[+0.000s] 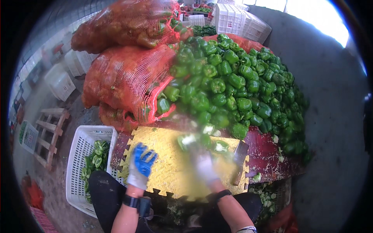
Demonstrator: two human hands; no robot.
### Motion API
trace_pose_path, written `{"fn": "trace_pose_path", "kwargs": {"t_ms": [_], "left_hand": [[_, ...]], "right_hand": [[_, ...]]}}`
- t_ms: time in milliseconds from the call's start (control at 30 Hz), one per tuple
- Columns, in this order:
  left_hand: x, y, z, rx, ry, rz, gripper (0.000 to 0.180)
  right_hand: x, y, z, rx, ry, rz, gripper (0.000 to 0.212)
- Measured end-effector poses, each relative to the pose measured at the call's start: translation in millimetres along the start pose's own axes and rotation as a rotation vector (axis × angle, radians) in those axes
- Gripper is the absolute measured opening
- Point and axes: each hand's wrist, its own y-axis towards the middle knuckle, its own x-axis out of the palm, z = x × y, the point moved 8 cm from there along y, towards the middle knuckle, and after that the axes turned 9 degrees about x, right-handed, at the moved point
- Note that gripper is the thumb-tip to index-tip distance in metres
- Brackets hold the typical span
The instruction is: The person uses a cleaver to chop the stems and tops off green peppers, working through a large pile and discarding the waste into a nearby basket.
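My left hand [142, 165], in a white glove with blue coating, is over the left side of a yellow foam mat [167, 151]. Its fingers are spread and hold nothing. My right hand [204, 167], also in a whitish glove, is over the middle of the mat and smeared, so its fingers cannot be read. Just beyond it are cut green bell pepper pieces with pale insides, among them a pepper half [187, 140] and another piece [221, 146]. A broad-bladed knife [240, 153] with a wooden handle lies along the mat's right edge.
A large heap of green bell peppers [241, 81] rises beyond the mat. Red mesh sacks of peppers [124, 77] are stacked at the far left. A white basket [74, 174] with cut peppers stands left; pepper scraps [268, 196] lie below right. A wooden pallet [48, 134] is further left.
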Motion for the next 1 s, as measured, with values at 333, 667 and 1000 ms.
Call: {"fn": "trace_pose_path", "kwargs": {"t_ms": [333, 667, 1000], "left_hand": [[49.7, 16.7, -94.7, -0.184, 0.749, -0.213, 0.034], [50.2, -13.8, -103.2, -0.020, 0.911, -0.183, 0.047], [80.9, -29.1, -89.2, 0.184, 1.256, -0.399, 0.055]], "right_hand": [[-42.6, -4.3, -4.0, -0.174, 0.141, -0.038, 0.032], [-37.4, -26.6, 11.0, 0.118, 0.409, 0.015, 0.033], [-5.6, -29.8, 19.8, 0.200, 0.527, -0.132, 0.036]]}}
